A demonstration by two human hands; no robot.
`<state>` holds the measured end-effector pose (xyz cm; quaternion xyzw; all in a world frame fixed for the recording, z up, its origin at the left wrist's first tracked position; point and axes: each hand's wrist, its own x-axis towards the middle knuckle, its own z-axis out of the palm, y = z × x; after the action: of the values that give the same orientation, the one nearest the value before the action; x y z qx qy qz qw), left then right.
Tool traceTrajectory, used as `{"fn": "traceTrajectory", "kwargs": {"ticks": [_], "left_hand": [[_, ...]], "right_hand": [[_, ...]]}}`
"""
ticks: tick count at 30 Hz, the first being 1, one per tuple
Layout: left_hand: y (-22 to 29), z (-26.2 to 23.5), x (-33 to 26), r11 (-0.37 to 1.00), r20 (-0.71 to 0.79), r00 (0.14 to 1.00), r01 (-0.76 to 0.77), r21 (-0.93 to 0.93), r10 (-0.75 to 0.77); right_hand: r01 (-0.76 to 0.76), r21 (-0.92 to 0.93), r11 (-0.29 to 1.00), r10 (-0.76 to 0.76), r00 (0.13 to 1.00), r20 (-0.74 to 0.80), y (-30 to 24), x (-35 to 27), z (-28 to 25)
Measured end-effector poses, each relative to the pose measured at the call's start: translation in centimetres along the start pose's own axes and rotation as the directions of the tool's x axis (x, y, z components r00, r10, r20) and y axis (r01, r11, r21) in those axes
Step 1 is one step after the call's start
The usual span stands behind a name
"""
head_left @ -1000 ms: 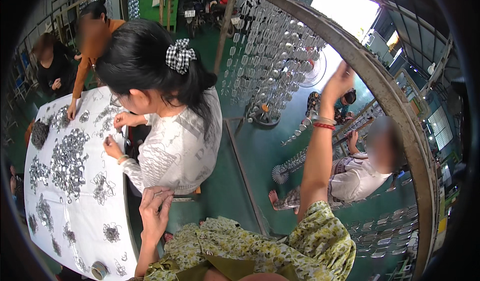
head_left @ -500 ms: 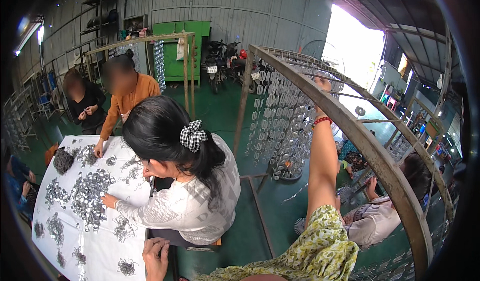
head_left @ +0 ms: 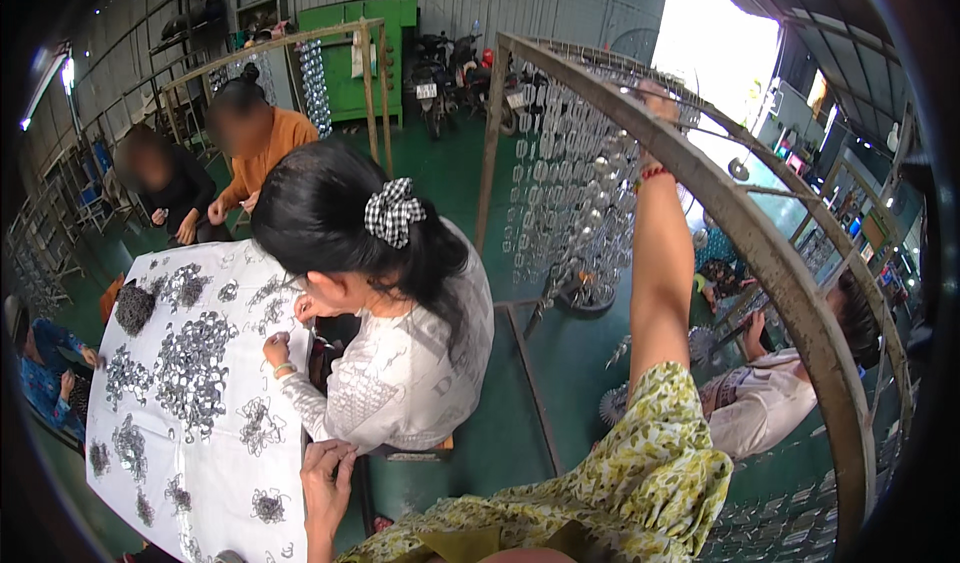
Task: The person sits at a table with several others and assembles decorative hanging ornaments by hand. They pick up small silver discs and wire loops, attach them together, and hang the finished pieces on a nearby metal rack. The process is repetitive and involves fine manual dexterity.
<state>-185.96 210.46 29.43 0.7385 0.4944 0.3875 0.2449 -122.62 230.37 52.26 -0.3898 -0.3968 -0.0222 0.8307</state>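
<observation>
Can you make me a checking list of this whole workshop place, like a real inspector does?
Surface: white table, on the left.
Job's things: strands of shiny metal pieces hang at the metal rack.
Clutter: a big loose pile of metal pieces, a dark tangled clump and smaller heaps, all on the table.
Hands: left hand by the table's near edge, fingers bent; right hand raised at the rack. Whether either holds anything, I can't tell.
Cables: nothing seen.
Surroundings: a co-worker in a pale patterned top sits at the table, others nearby; green cabinet and motorbikes behind.
</observation>
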Motion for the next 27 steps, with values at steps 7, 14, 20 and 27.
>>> {"fn": "traceTrajectory", "kwargs": {"ticks": [7,14,20,27], "left_hand": [[-1.2,-0.1,-0.6,0.999,-0.005,1.0,0.014,-0.042,-0.014],[-2.1,0.2,-1.1,0.998,0.075,0.997,-0.022,-0.062,0.027],[-2.4,1.6,-0.5,0.991,0.158,0.986,-0.038,-0.13,0.058],[-1.8,2.8,0.2,0.977,0.136,0.976,-0.15,-0.152,0.171]], "right_hand": [[0.127,0.128,0.984,-0.131,0.991,0.023,-1.6,-3.8,0.0],[0.035,0.131,0.991,-0.009,0.98,-0.198,-5.8,-12.3,1.8],[0.181,0.027,0.983,-0.172,0.961,-0.216,-6.6,-14.5,-1.4],[0.035,0.168,0.985,0.013,0.961,-0.275,-14.5,-17.9,-0.4]]}}
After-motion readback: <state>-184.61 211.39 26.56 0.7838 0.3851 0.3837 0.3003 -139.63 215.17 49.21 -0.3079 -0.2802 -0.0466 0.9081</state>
